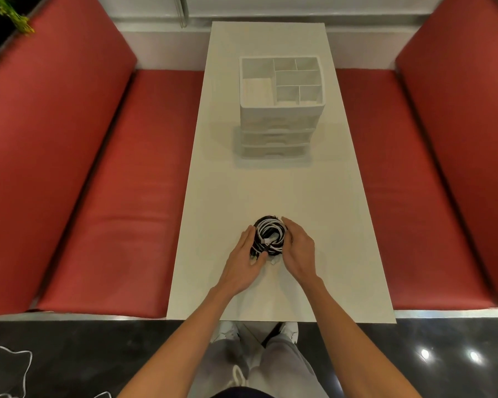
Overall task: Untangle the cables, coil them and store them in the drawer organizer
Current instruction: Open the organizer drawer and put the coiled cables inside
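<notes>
The left grip (242, 261), a bare hand, lies against the left side of the cables (269, 232), with its fingers running up that side and its thumb closing in from the near side, so it holds the lower left part of the bundle. The right grip (298, 251) curves round the right side, its fingertips reaching the far edge of the bundle. Both are clamped on the cables, one from each side.

The cables are a tangled round bundle of black and white strands. It rests on the counter (270, 191), towards the near end and about midway across. A small white plug (273, 262) sticks out at the near side, between the two wrists.

Farther along the counter, well apart from the bundle, stands the white organizer (279, 124). Its open top is split into several compartments and its stacked drawers below are closed.

Red seats (112, 196) run along both sides of the counter. On the dark floor (98, 354) at the lower left lies a loose white cord (9, 366).
</notes>
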`<state>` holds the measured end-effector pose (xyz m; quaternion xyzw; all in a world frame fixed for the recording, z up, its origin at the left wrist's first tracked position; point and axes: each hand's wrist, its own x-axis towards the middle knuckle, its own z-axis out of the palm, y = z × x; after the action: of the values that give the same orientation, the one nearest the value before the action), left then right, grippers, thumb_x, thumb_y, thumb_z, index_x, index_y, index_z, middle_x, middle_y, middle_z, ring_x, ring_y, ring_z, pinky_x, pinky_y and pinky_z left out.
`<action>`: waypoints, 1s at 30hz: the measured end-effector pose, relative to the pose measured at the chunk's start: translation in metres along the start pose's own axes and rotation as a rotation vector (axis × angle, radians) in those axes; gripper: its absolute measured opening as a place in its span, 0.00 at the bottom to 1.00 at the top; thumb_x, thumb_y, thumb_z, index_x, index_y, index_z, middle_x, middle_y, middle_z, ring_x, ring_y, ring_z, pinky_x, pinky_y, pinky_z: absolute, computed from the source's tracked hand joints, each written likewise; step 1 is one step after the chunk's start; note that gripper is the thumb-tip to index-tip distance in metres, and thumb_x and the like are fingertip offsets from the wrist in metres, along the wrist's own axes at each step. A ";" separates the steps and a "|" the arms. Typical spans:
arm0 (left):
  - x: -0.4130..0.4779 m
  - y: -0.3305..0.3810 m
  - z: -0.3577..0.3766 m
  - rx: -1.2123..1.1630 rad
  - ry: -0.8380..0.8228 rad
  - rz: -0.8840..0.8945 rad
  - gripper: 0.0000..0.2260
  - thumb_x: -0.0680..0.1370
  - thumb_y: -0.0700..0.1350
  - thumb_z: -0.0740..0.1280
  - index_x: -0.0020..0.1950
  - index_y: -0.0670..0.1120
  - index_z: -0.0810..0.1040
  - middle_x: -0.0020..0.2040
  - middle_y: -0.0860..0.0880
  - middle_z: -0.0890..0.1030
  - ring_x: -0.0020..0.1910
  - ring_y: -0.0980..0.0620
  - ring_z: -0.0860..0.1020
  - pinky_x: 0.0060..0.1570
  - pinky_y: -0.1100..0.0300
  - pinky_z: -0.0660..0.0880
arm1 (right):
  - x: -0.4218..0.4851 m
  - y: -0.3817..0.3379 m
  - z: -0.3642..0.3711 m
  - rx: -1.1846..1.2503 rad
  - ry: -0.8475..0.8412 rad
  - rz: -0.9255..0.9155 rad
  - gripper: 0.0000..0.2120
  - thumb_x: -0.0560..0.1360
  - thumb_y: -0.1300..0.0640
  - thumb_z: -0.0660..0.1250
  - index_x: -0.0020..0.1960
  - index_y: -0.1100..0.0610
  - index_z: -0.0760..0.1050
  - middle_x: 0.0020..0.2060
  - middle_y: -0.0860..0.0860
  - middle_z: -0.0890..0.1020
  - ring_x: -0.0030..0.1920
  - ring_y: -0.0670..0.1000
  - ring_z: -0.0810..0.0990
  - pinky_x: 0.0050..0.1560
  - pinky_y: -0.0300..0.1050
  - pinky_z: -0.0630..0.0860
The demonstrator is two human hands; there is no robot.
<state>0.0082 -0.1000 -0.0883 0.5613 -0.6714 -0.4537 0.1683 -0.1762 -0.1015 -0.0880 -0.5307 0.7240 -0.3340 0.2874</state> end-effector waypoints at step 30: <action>0.219 0.172 -0.162 0.447 0.444 0.568 0.15 0.84 0.35 0.64 0.70 0.41 0.77 0.65 0.45 0.80 0.67 0.45 0.75 0.58 0.53 0.78 | 0.229 -0.155 -0.034 0.847 0.242 0.589 0.08 0.79 0.58 0.74 0.41 0.55 0.83 0.39 0.50 0.86 0.41 0.50 0.85 0.60 0.52 0.85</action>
<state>-0.0446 -0.3739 0.0726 0.4610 -0.8287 -0.1006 0.3010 -0.1750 -0.3485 0.0404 -0.1000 0.6722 -0.5611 0.4726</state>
